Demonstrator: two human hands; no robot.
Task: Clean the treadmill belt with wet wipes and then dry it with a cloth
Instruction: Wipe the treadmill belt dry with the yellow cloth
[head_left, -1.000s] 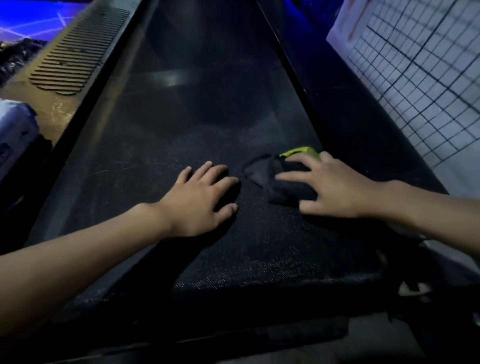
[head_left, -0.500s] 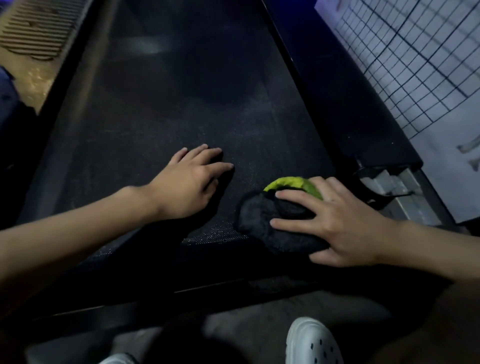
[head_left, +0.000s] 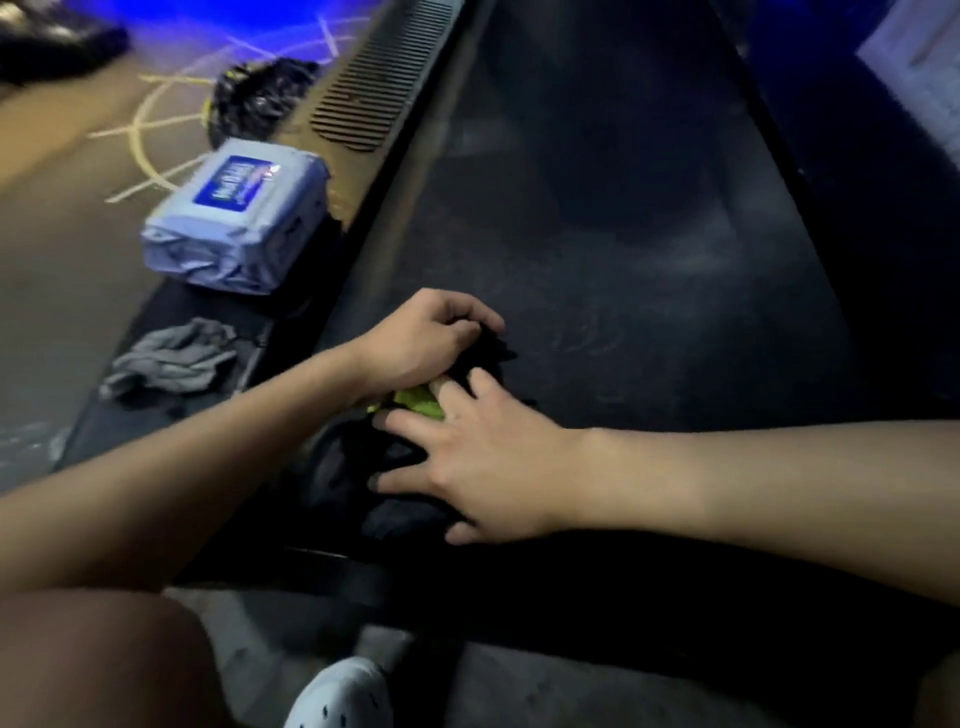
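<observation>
Left hand (head_left: 421, 340) now gripping cloth (head_left: 413, 404), black, lime-edged

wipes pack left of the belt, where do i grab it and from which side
Come at the wipes pack from above, grip spanning it with thumb and fingers on two opposite side walls. It lies flat, label up, and its soft wrinkled wrapper should give there. The left hand is nearer, but it holds the cloth.

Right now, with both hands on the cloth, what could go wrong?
The black-and-green cloth is bunched under the left hand and right hand at the treadmill belt edge; it may dry patchily or snag there. The crumpled grey wipe on the side rail could get dragged onto the belt.
</observation>
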